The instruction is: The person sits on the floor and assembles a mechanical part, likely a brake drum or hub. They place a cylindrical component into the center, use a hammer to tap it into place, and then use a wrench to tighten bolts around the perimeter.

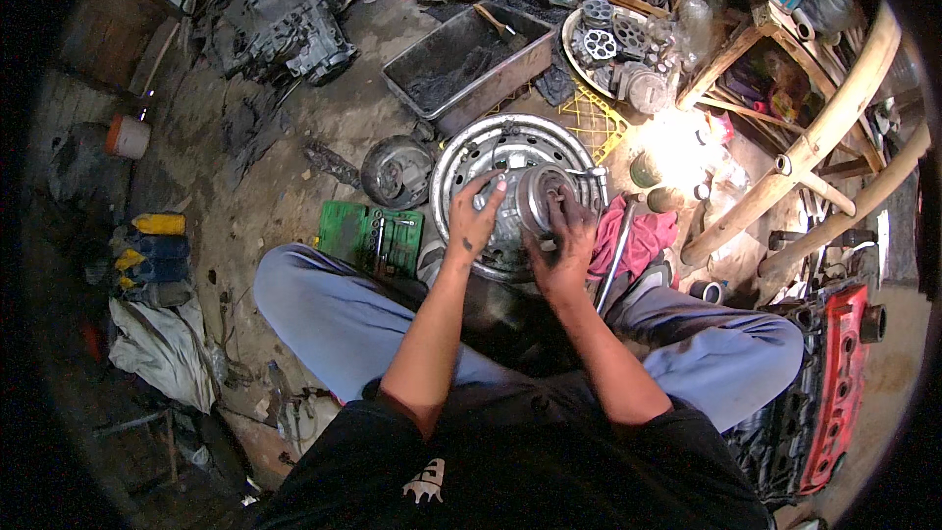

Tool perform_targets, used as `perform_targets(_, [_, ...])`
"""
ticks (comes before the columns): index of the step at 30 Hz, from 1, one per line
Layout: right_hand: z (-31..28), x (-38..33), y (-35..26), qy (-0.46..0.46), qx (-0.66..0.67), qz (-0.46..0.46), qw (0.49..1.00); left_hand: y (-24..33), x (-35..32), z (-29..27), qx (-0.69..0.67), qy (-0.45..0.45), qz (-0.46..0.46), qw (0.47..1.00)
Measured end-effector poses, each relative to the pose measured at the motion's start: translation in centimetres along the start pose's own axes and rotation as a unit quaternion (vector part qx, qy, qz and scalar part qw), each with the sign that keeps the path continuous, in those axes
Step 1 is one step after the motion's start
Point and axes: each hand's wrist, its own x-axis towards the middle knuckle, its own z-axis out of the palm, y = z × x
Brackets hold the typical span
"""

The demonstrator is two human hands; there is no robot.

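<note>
A round metal machine part with a pulley-like wheel (535, 198) sits over a silver wheel rim (446, 162) between my legs. My left hand (475, 218) grips the body of the part from its left side, fingers curled at the top. My right hand (563, 243), dark with grease, closes on the wheel end, its fingertips at the hub. A steel bar tool (618, 253) leans by my right knee, beside a pink-red cloth (643, 238). Left of the rim lie an open green socket case (343, 228) and a round dark metal housing (395, 172).
Beyond the rim stands a grey tub (471, 103) with a brush (500, 27) in it. A basin (572, 51) of metal parts is at its right. A gearbox casing (294, 20) lies far left, a wooden frame (800, 172) at right, and a red-topped engine part (836, 388) near right.
</note>
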Motion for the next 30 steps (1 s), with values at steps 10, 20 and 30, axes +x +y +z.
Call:
perform_targets(10, [0.5,1.8,1.7,-0.012,0.399,0.315,0.861,-5.6,0.4,-4.3,-0.195,0.023,-0.119,0.973])
perform_targets(20, [1.7,1.5,5.2,-0.069,0.53,0.401,0.744,-5.8,1.1,-4.2,-0.276,-0.049,-0.161,0.946])
perform_targets(30, [3.2,-4.2,-5.7,0.041,0.184,0.116,0.975,-10.8,1.1,-5.3,-0.353,-0.07,-0.2,0.911])
